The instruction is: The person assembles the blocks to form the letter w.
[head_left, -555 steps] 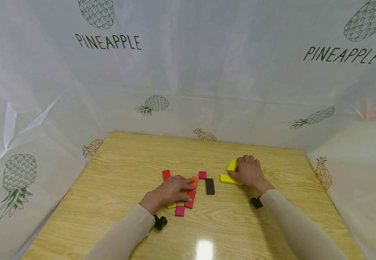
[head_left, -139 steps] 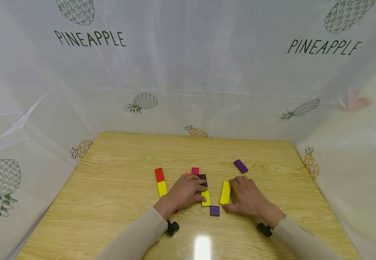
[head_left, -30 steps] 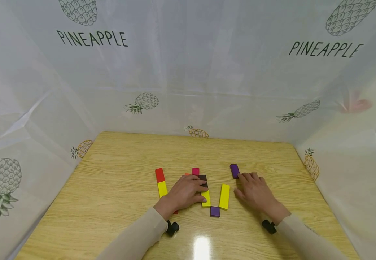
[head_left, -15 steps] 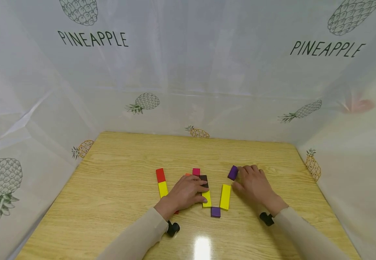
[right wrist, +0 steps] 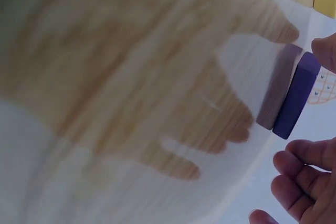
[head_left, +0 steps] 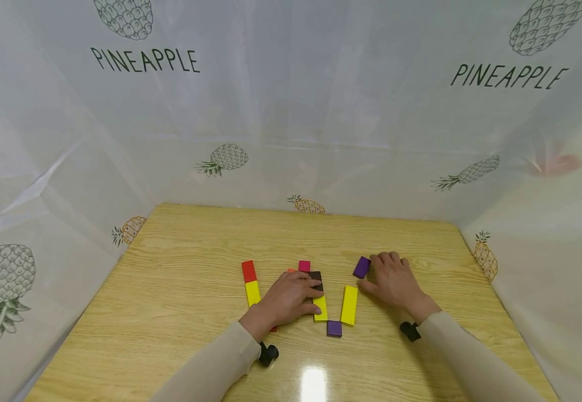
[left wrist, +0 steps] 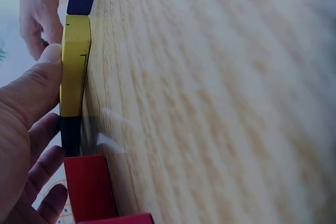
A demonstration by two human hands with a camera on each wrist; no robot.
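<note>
My left hand (head_left: 288, 296) rests low over the middle of a zigzag row of flat blocks. Its fingertips touch the black block (head_left: 316, 281), and its thumb lies at the yellow block (left wrist: 76, 66) joined to it. A small purple block (head_left: 334, 329) meets that yellow block's near end; another yellow block (head_left: 349, 305) runs back from there. Just behind that one lies a longer purple block (head_left: 362, 267), tilted. My right hand (head_left: 394, 282) is beside it, fingers loosely bent; in the right wrist view its thumb and fingertips stand close to the purple block's two ends.
Left of my left hand a red block (head_left: 249, 271) and a yellow block (head_left: 253, 293) form the row's other end. A small magenta block (head_left: 304, 266) sits behind the hand, which hides part of the row. A pineapple-printed sheet (head_left: 281, 100) hangs behind the wooden table (head_left: 195, 240).
Over the last second the long purple block has turned to lean the other way, and my right hand has moved slightly back. Since earlier, yellow and purple pieces extend the row rightward. My left hand stays still.
</note>
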